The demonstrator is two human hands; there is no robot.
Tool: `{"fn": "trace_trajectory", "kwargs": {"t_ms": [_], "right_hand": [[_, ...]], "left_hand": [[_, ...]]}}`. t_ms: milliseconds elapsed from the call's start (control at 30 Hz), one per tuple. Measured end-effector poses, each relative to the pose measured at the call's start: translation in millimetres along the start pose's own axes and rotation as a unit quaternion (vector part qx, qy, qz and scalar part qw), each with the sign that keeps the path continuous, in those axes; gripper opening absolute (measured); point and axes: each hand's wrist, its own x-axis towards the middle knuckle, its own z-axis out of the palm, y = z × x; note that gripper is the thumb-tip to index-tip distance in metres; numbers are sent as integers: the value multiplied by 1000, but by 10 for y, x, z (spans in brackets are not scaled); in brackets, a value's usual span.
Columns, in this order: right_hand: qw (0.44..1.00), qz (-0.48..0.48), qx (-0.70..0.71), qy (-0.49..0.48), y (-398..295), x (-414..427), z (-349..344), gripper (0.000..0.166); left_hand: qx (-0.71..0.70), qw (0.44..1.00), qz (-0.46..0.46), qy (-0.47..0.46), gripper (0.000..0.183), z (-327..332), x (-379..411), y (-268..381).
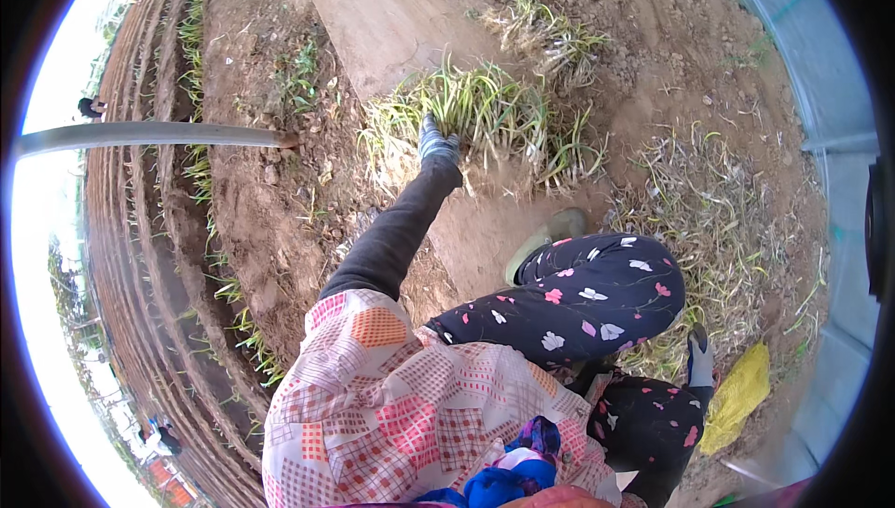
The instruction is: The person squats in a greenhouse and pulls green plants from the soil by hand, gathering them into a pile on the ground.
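Observation:
My left hand (pixel 439 141), in a grey-blue glove, reaches into a dense pile of onion-like seedlings (pixel 496 113) with green leaves and pale lower stems. Its fingers and thumb touch the leaves at the pile's near left side; whether they have closed on any is unclear. Beyond my bent right knee is my right hand (pixel 700 360), in a light glove with dark fingertips. It points down beside loose, withered plant litter (pixel 706 221), and leaves partly hide what its fingers do. A smaller bunch of seedlings (pixel 556 39) lies behind the main pile.
Below the pile runs a flat, pale strip (pixel 391 18) over bare soil. A yellow woven sack (pixel 738 399) lies at my right, near a translucent plastic sheet wall (pixel 839 228). To the left, a pale pole (pixel 154 134) stands before planted furrows (pixel 150 242). Distant people (pixel 164 438) are at far left.

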Motion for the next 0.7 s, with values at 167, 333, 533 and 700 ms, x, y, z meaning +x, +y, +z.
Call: {"fn": "trace_trajectory", "kwargs": {"t_ms": [167, 333, 533, 700], "right_hand": [[994, 9, 90, -54, -367, -255, 228, 38], [985, 8, 145, -89, -330, -403, 491, 43], [995, -49, 79, -39, -311, -389, 557, 41], [985, 100, 61, 125, 182, -304, 503, 34]], "left_hand": [[-45, 997, 49, 33, 56, -84, 355, -53], [269, 948, 156, -67, 55, -266, 737, 25], [481, 793, 271, -255, 38, -867, 721, 907], [346, 846, 313, -257, 33, -259, 135, 1962]]}}
